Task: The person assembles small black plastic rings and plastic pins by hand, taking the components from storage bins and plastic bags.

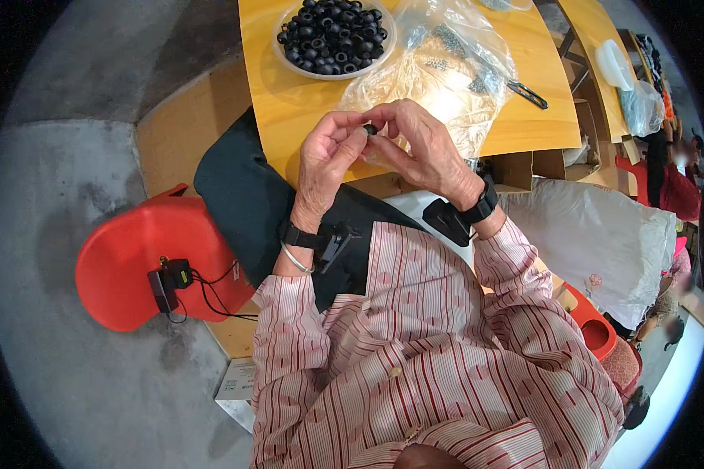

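Note:
Both my hands meet above the near edge of the yellow table (278,129). A small black round part (370,130) is pinched between their fingertips. My left hand (328,156) grips it with thumb and forefinger, and my right hand (418,144) closes on it from the other side. Fingers cover much of the part, so its exact kind is unclear. Beyond my hands stands a clear round tub (393,43) heaped with black ring-like pieces (336,39). A clear plastic bag (438,86) lies spread just past my right hand.
Scissors or snips with black handles (528,94) lie right of the bag. A red stool (117,258) at my left carries a small black device with cables (172,281). A large whitish sack (594,234) stands at right. Other people sit farther right.

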The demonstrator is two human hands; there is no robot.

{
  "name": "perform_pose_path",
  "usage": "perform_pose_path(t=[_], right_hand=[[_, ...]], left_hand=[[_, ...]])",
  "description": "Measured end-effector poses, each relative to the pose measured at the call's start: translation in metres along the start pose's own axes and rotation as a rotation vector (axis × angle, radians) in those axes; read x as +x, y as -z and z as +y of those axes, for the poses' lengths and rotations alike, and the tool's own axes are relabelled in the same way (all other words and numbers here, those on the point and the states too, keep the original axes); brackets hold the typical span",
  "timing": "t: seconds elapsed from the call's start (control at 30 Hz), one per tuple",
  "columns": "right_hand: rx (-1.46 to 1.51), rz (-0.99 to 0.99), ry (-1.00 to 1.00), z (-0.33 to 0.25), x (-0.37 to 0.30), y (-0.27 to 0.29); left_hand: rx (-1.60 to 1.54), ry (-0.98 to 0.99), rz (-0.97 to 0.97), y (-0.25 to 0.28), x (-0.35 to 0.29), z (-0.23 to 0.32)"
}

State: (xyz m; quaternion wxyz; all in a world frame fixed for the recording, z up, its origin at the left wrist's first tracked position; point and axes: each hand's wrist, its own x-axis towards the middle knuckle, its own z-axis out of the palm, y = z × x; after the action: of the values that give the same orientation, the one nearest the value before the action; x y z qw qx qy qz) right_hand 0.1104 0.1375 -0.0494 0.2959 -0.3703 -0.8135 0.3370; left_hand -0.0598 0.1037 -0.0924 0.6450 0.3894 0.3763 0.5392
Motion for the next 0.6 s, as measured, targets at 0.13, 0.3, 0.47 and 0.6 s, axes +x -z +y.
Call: perform_pose_path(t=[0.13,0.3,0.47,0.6], right_hand=[[-0.161,0.019,0.125,-0.004,0.002,-0.002],[-0.058,0.098,0.099,-0.001,-0.004,-0.006],[-0.033,0.080,-0.051,0.010,-0.020,-0.006],[-0.072,0.071,-0.024,0.015,-0.021,0.001]], left_hand=[[-0.062,0.013,0.013,-0.001,-0.001,0.001],[-0.318,0.100,0.021,0.009,-0.006,0.002],[-0.379,0.081,0.003,0.012,-0.004,-0.003],[-0.377,0.078,0.003,0.007,0.000,-0.004]])
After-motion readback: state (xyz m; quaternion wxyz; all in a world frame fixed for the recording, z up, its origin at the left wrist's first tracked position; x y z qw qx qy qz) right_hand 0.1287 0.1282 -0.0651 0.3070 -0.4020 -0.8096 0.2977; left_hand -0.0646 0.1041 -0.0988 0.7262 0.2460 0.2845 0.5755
